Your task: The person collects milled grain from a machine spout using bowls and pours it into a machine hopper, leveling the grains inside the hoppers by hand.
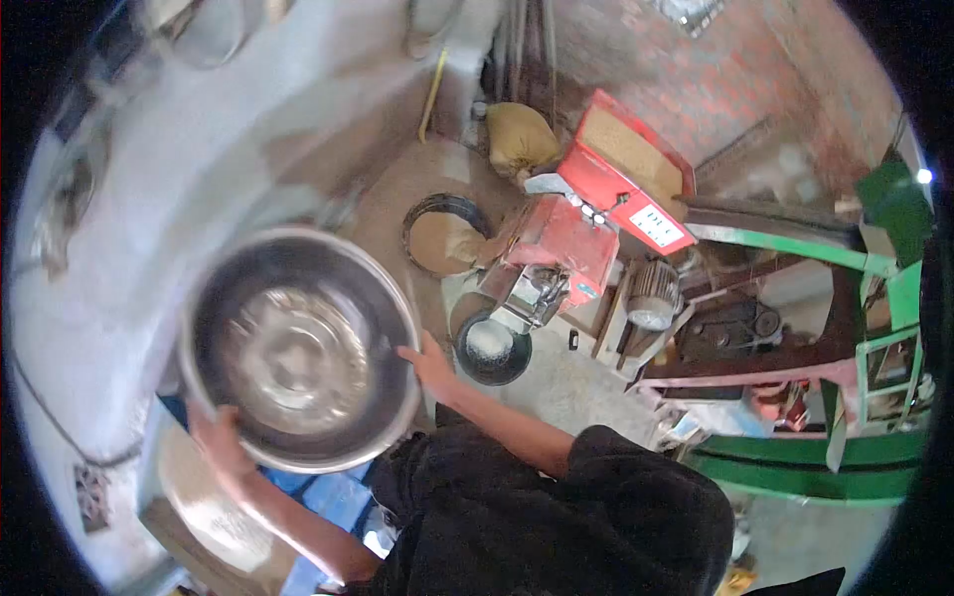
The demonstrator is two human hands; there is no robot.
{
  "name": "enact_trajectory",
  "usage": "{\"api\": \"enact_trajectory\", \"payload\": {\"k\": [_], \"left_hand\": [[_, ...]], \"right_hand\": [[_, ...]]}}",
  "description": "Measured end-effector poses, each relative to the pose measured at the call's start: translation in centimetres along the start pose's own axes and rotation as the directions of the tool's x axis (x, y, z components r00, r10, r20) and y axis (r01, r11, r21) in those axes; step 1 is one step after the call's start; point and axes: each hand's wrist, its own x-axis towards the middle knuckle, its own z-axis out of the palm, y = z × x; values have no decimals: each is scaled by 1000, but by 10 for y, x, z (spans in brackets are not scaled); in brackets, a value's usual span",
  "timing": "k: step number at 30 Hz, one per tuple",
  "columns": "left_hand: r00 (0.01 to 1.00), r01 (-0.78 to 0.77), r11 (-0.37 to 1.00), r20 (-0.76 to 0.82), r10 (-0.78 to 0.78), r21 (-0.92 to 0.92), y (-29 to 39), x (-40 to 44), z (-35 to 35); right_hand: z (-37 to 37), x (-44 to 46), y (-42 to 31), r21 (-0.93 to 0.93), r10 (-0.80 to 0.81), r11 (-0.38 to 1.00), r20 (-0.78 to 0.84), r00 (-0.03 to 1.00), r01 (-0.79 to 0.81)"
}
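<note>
A large round metal basin is held up on the left, tilted so that its shiny inside faces me, and I see nothing lying in it. My left hand grips its lower left rim, with the thumb over the edge and the other fingers hidden or blurred. On its right rim, my right hand is closed with the thumb on the inner side. Right of that hand, a dark bucket containing white grain stands on the floor beneath the metal spout of a red milling machine.
The machine's red hopper holds brownish grain. Beside it are a black tub of tan powdery material and a tied yellow sack. An electric motor and a green metal frame stand right. White grain lies lower left.
</note>
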Motion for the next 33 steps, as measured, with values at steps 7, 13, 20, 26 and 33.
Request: {"api": "enact_trajectory", "payload": {"k": [7,13,20,26,33], "left_hand": [[854,305,925,495,-160,-228,45,-25,201],[844,293,955,483,-233,-50,41,21,284],[822,413,909,455,-343,-61,-22,95,357],[651,702,712,436,-622,-33,39,161,427],[450,746,666,748,-488,-15,31,265,534]], "right_hand": [[-165,55,24,66,260,965,-399,879,-255],[-277,98,-32,-274,-125,961,-354,927,25],[-443,128,-247,-811,-787,580,-533,310,78],[-571,232,-328,-857,-529,277,-514,675,-434],[-631,309,-295,-468,-29,806,-643,765,-363]]}}
